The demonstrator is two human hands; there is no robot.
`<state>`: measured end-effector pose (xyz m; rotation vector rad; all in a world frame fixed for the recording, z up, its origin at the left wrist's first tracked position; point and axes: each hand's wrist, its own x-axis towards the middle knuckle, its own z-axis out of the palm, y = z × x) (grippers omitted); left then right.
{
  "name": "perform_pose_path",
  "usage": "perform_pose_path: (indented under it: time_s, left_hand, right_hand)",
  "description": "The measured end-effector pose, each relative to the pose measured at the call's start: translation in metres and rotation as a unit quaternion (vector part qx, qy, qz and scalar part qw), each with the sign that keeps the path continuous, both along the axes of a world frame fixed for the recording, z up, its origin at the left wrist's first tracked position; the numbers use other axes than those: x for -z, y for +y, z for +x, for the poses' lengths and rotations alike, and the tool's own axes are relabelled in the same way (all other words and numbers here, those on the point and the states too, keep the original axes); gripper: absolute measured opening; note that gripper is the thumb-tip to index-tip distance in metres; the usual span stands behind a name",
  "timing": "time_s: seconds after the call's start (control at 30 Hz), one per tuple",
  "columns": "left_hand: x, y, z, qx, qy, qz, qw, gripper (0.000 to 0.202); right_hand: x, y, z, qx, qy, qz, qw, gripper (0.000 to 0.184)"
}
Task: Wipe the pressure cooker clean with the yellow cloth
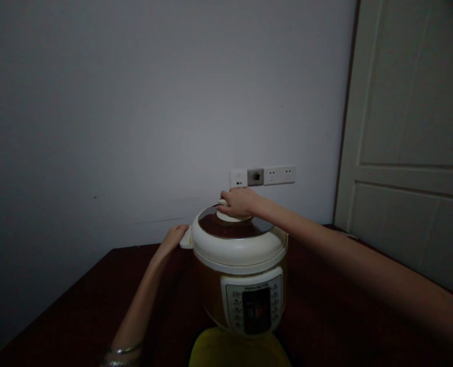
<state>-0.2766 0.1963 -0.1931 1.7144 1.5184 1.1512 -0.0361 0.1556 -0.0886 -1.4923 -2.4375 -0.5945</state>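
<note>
An electric pressure cooker (245, 275) stands on a dark wooden table (96, 306), its cream lid (237, 244) on top and a control panel (255, 306) facing me. My right hand (238, 202) is closed over the lid's knob at the top. At the cooker's left side, my left hand (174, 238) grips the side handle (186, 239). Bangles show on my left wrist.
A white wall rises behind the table, with a power strip (262, 176) of sockets just above the cooker. A pale door (413, 153) fills the right side. Something yellow (237, 349) lies in front of the cooker at the frame's bottom edge.
</note>
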Motion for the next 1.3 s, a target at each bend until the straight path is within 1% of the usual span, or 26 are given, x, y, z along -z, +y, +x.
perform_pose_path:
  time_s: [0.17, 0.33, 0.5, 0.6, 0.77, 0.97, 1.3]
  left_hand:
    - [0.0, -0.001, 0.002, 0.017, -0.025, -0.001, 1.0, 0.024]
    - [-0.001, -0.002, 0.001, 0.024, -0.025, 0.008, 0.999, 0.024]
    - [-0.001, -0.002, 0.001, 0.051, -0.027, 0.01, 0.998, 0.026]
    - [0.002, 0.001, 0.0, 0.055, -0.031, 0.015, 0.998, 0.026]
    - [0.006, 0.007, -0.003, 0.057, -0.035, 0.02, 0.998, 0.025]
    - [0.006, 0.008, -0.006, 0.059, -0.038, 0.02, 0.997, 0.027]
    - [0.01, 0.014, -0.006, 0.066, -0.053, 0.005, 0.996, 0.033]
  right_hand:
    - [0.004, 0.005, 0.002, -0.013, 0.007, 0.014, 1.0, 0.051]
    - [0.004, 0.008, 0.005, -0.042, 0.027, 0.024, 0.998, 0.045]
    - [0.003, 0.007, 0.004, -0.047, 0.049, 0.025, 0.997, 0.04]
    - [0.002, 0.007, 0.004, -0.045, 0.058, 0.02, 0.997, 0.039]
    - [0.0, 0.009, 0.007, -0.044, 0.072, 0.014, 0.996, 0.04]
    - [-0.006, 0.012, 0.012, -0.057, 0.094, 0.01, 0.994, 0.041]
    - [-0.018, 0.018, 0.023, -0.072, 0.183, -0.016, 0.98, 0.044]
